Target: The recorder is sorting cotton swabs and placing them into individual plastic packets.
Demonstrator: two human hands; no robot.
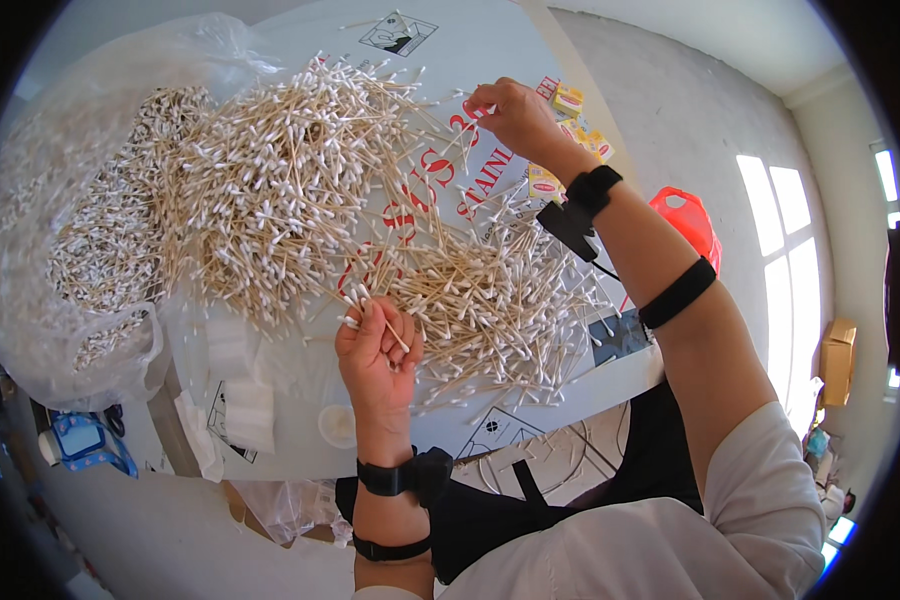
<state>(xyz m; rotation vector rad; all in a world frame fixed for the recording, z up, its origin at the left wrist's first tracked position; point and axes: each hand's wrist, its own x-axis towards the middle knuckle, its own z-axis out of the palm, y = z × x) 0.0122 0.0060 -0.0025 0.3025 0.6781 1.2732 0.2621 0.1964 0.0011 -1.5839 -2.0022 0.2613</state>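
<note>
My left hand (378, 355) is closed around a small bunch of cotton swabs (358, 296), their white tips showing above the thumb and between the fingers. It hovers at the near side of the table, between two heaps. My right hand (518, 118) is farther out at the right, fingertips pinched together over a few loose swabs (462, 145); whatever they pinch is too small to make out. A large heap of cotton swabs (280, 170) spreads across the left middle. A smaller swab heap (500, 310) lies nearer, right of my left hand.
A clear plastic bag (30, 230) full of swabs bulges at the left. Several small yellow boxes (545, 185) stand by the right edge. White folded packets (245, 410) and a round translucent lid (337, 426) lie at the near edge. Beyond the table is a red bag (688, 225).
</note>
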